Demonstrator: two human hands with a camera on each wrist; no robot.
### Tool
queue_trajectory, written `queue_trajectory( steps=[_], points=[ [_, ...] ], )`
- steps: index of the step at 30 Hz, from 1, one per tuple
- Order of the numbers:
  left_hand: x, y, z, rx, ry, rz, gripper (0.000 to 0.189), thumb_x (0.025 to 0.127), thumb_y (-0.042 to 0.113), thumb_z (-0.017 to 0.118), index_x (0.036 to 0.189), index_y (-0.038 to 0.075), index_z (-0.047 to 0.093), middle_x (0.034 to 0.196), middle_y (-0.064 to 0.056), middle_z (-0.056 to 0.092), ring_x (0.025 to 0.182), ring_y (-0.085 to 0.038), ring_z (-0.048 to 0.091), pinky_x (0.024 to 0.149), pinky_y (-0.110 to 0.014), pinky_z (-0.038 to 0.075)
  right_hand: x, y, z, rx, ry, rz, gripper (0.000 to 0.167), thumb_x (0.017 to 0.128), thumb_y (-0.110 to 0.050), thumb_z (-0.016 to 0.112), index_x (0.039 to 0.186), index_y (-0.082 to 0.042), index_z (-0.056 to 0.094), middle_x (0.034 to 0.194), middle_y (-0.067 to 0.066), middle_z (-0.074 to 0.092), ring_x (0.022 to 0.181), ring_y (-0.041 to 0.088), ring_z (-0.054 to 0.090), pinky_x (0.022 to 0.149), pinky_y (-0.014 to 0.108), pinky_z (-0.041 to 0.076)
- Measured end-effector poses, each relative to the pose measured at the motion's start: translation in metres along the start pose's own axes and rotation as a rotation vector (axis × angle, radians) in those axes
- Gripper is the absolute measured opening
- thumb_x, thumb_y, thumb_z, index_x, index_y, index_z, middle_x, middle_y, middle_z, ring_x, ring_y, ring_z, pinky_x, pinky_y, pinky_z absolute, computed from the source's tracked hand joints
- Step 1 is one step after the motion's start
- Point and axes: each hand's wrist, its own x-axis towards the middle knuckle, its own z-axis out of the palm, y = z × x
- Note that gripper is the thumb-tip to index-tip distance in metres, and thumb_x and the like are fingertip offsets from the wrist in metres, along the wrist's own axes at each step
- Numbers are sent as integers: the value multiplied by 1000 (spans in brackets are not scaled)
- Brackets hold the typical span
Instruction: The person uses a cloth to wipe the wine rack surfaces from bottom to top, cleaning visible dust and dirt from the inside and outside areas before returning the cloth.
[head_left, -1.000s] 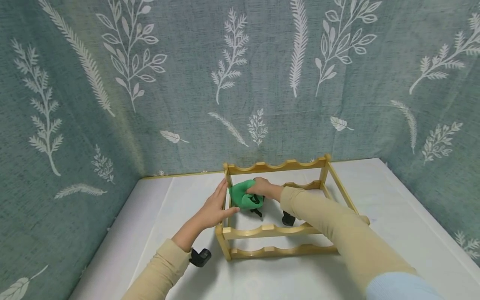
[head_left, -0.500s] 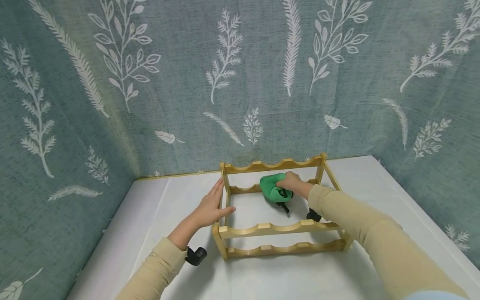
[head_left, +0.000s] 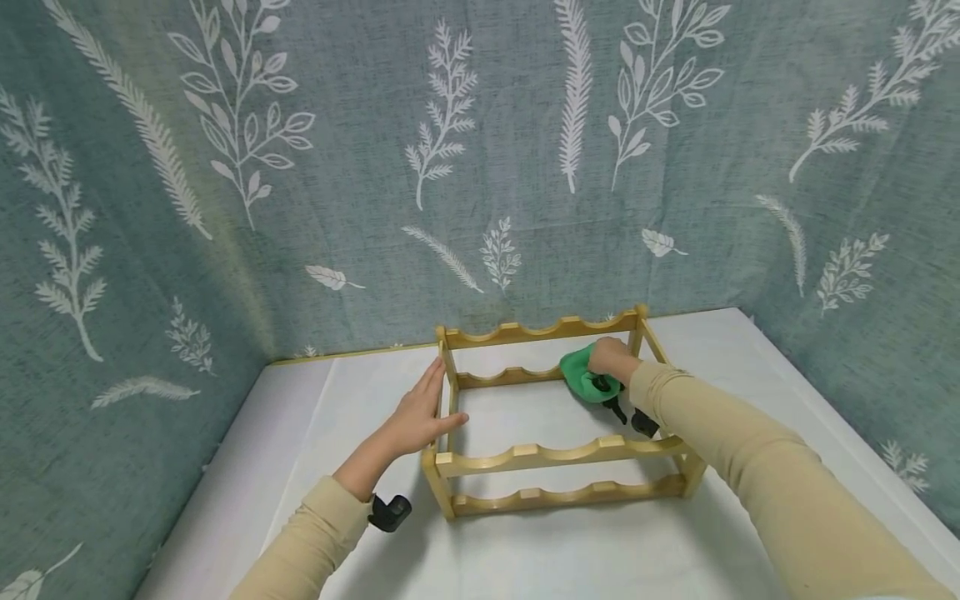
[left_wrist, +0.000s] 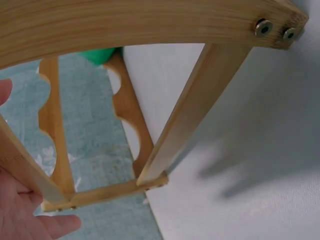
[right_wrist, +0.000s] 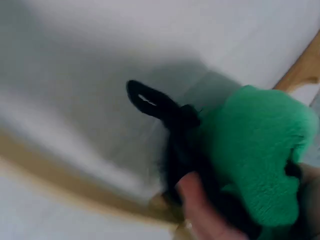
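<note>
A golden wooden rack (head_left: 562, 455) with scalloped rails stands on the white table. My left hand (head_left: 416, 421) rests along its left end, fingers straight and thumb spread out. In the left wrist view, part of that hand (left_wrist: 20, 210) lies against the rack's wood (left_wrist: 120, 25). My right hand (head_left: 613, 358) grips a green fluffy cloth (head_left: 579, 377) inside the rack, towards its right end. The right wrist view shows the bunched cloth (right_wrist: 255, 150) with a black strap ending in a loop (right_wrist: 150, 102); several of the right fingers are hidden behind the cloth.
A white cover lies over the table (head_left: 360, 400). Grey-green curtains (head_left: 360, 167) with white leaf prints close off the back and sides. Black wrist cameras (head_left: 390, 512) hang below each wrist. The rack's rails surround the right hand.
My right hand has moved the green cloth from the left end of the rack to its right end. My left hand has stayed against the left end. The head view has shifted slightly.
</note>
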Motion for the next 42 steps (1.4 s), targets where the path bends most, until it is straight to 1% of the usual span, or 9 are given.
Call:
queue_trajectory(
  steps=[6, 10, 13, 15, 21, 29, 33, 37, 42],
  points=[
    [-3, 0, 1, -9, -4, -10, 89, 88, 40, 56, 146, -2, 3, 153, -15, -3, 138, -37, 9, 104, -61, 18, -6, 6, -5, -88, 0, 28, 25, 90, -18, 45, 86, 1, 60, 72, 11, 47, 50, 15, 32, 46, 27, 31],
    [-5, -1, 1, -9, 9, -8, 88, 88, 38, 57, 146, -3, 4, 153, -16, -2, 138, -38, 11, 104, -60, 19, -85, -45, -47, 83, -131, -26, 33, 89, -20, 48, 109, 4, 56, 103, 22, 54, 76, 24, 48, 63, 34, 40],
    [-5, -1, 1, -10, 9, -5, 88, 88, 37, 57, 146, -3, 4, 153, -16, -1, 137, -38, 11, 104, -60, 19, -163, -93, -88, 279, -257, -34, 59, 91, -19, 47, 139, 9, 27, 139, 28, 31, 111, 33, 41, 85, 40, 39],
    [-5, -2, 2, -15, 7, -3, 89, 88, 38, 58, 146, -3, 4, 153, -16, -2, 137, -39, 11, 104, -59, 19, -178, -106, -95, 413, -326, -66, 69, 91, -19, 49, 144, 6, 14, 146, 27, 17, 125, 35, 33, 96, 44, 36],
    [-4, -1, 7, -32, -5, -9, 89, 88, 38, 57, 146, -2, 4, 153, -15, -1, 137, -39, 12, 104, -59, 19, -147, -102, -58, 552, -423, -189, 75, 89, -25, 58, 146, -2, 16, 148, 22, 20, 132, 38, 28, 100, 50, 34],
    [-1, 1, 5, -27, 1, -9, 88, 87, 38, 57, 146, -2, 6, 154, -14, 0, 136, -40, 15, 104, -58, 21, -140, -94, -45, 24, 15, -535, 54, 89, -29, 60, 135, -5, 42, 127, 21, 49, 113, 35, 50, 88, 45, 44],
    [-1, 1, 1, -30, 2, -13, 87, 87, 37, 57, 146, -2, 5, 154, -13, -1, 136, -40, 16, 105, -58, 21, -144, -98, -49, -82, 79, -636, 39, 88, -18, 62, 125, -11, 51, 123, 20, 49, 101, 32, 57, 79, 41, 48],
    [0, 0, 0, -30, -3, -1, 88, 88, 39, 56, 146, -2, 5, 154, -14, -2, 136, -40, 16, 104, -58, 22, -145, -101, -52, -156, 26, -669, 30, 91, -20, 57, 120, -13, 55, 123, 17, 51, 102, 30, 57, 81, 40, 48],
    [-1, -1, -1, -24, -2, -5, 88, 88, 39, 56, 146, -2, 5, 154, -14, -2, 136, -39, 15, 105, -57, 21, -145, -105, -50, -168, -218, -606, 63, 91, -46, 51, 143, -14, 33, 135, 22, 40, 121, 36, 43, 96, 50, 37]
  ],
)
